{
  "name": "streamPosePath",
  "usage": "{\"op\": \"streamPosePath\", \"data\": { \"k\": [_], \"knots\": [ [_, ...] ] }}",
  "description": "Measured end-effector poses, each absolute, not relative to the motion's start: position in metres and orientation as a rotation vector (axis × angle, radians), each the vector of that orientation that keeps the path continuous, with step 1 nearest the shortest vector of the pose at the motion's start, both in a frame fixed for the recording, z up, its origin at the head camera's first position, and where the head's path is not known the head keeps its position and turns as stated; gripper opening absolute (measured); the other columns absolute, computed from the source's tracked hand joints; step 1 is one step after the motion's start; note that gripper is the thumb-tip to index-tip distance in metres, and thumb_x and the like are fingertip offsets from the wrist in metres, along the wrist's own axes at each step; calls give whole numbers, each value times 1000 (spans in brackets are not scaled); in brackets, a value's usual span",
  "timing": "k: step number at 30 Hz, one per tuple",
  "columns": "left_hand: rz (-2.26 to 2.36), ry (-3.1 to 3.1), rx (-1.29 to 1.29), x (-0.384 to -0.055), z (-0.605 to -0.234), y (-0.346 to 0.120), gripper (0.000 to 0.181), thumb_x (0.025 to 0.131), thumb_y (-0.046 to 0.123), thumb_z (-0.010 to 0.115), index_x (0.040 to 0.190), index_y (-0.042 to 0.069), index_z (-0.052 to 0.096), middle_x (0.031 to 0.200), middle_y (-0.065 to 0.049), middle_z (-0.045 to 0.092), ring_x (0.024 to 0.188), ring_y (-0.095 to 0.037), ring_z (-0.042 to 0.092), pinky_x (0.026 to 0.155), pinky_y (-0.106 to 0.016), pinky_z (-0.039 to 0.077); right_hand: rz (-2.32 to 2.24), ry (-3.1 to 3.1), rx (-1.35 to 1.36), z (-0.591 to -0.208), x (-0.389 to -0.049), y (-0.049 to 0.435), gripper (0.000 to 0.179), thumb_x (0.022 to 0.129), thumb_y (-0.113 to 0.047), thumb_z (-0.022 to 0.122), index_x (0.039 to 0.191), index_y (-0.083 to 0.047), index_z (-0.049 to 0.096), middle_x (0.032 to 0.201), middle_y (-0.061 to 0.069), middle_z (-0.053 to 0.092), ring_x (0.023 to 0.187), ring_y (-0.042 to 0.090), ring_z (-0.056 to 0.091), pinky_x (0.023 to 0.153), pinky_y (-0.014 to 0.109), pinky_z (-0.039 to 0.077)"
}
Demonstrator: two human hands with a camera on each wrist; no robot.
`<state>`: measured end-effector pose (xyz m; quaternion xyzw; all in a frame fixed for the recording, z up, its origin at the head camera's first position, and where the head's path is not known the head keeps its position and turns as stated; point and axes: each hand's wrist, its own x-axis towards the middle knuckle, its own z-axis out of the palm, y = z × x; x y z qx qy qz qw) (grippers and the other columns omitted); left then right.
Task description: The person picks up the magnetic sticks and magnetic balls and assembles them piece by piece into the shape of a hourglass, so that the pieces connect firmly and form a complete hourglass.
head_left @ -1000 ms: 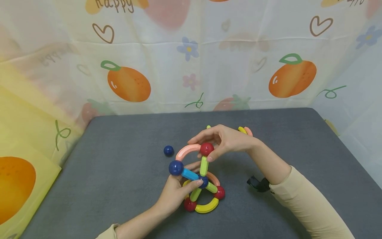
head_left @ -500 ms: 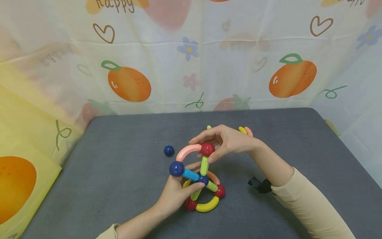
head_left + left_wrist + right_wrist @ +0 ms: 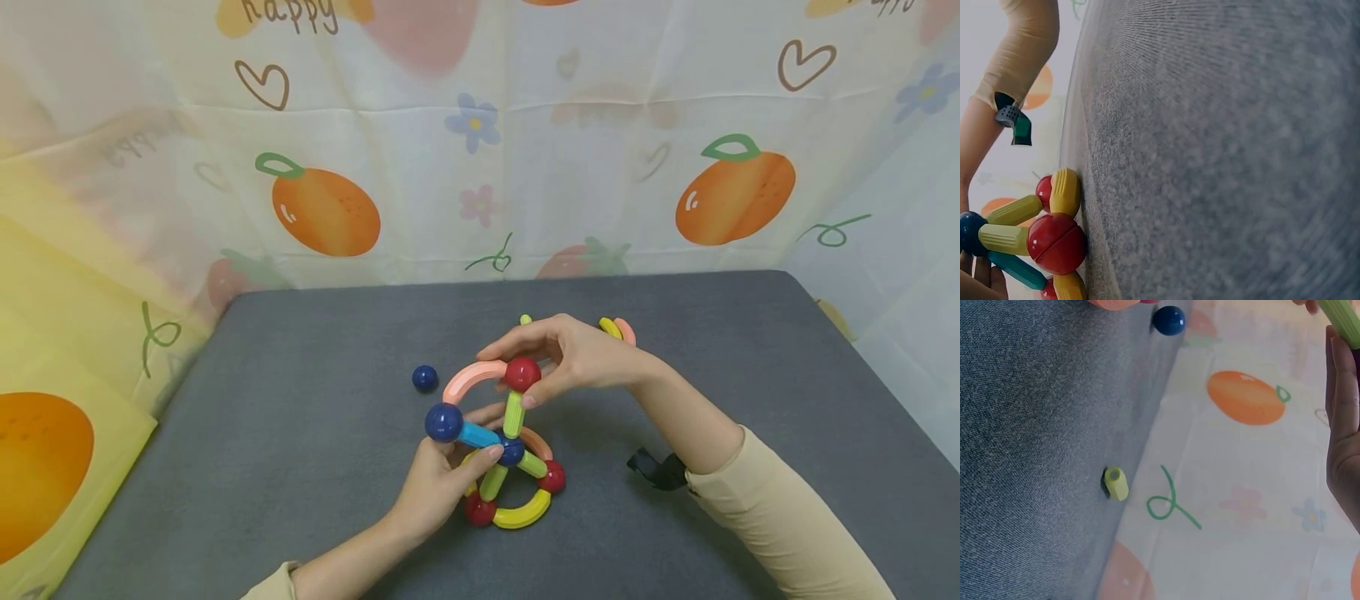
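Observation:
A magnetic ball-and-stick structure stands mid-table. My left hand (image 3: pixel 431 483) holds it around the central blue ball (image 3: pixel 510 449), thumb in front. At the top, my right hand (image 3: pixel 588 354) pinches a red ball (image 3: pixel 522 375). A green rod (image 3: pixel 513 414) joins that ball to the centre, and a pink curved rod (image 3: pixel 472 377) runs to a bigger-looking blue ball (image 3: pixel 444 423). From there a light-blue rod (image 3: pixel 478 435) leads back to the centre. Below lies a ring with red balls (image 3: pixel 552 477) and a yellow curved rod (image 3: pixel 522 510). The left wrist view shows a teal rod (image 3: pixel 1017 270) in the base.
A loose blue ball (image 3: pixel 424 378) lies behind the structure, to the left. Beyond the right hand are a yellow curved rod (image 3: pixel 611 327) and a pink one (image 3: pixel 626 331). A loose green rod (image 3: pixel 1116 483) lies near the far edge. A printed cloth (image 3: pixel 420 225) hangs behind the grey table (image 3: pixel 300 467).
Both hands keep their holds. The structure's ring has shifted up very slightly in the head view, the right hand a touch to the right. The left thumb has moved slightly on the central ball.

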<state>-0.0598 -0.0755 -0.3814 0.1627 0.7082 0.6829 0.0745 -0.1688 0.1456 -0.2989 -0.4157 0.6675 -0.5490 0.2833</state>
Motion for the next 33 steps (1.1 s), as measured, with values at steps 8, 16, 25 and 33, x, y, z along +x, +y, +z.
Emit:
{"op": "streamPosePath", "data": {
  "k": [8, 16, 25, 33],
  "knots": [
    [2040, 2138, 518, -61, -382, -77, 39, 96, 13, 64, 132, 2, 58, 137, -18, 62, 118, 5, 61, 102, -18, 48, -1484, 1795, -1094, -300, -167, 148, 59, 82, -3, 78, 136, 2, 55, 140, 20, 57, 117, 11, 65, 93, 35, 58],
    [2012, 2145, 556, -64, -381, -79, 41, 92, 11, 68, 132, 5, 59, 138, -15, 62, 119, 0, 62, 106, -32, 50, -1482, 1821, -1069, -302, -168, 152, 51, 90, -12, 71, 137, -3, 55, 135, 16, 61, 117, 21, 66, 94, 37, 58],
    [1998, 2154, 514, -63, -384, -79, 45, 89, 13, 72, 132, 9, 60, 138, -10, 62, 122, -3, 62, 110, -44, 47, -1593, 1976, -916, -302, -180, 170, 38, 101, -21, 57, 135, -3, 56, 131, 9, 66, 116, 21, 67, 92, 44, 59],
    [2018, 2233, 434, -61, -383, -75, 46, 88, 12, 74, 132, 11, 61, 136, -9, 64, 122, -10, 63, 109, -34, 49, -1714, 2083, -733, -309, -194, 189, 39, 100, -20, 58, 135, -2, 55, 129, 11, 65, 108, 18, 71, 92, 38, 59]
  ]
}}
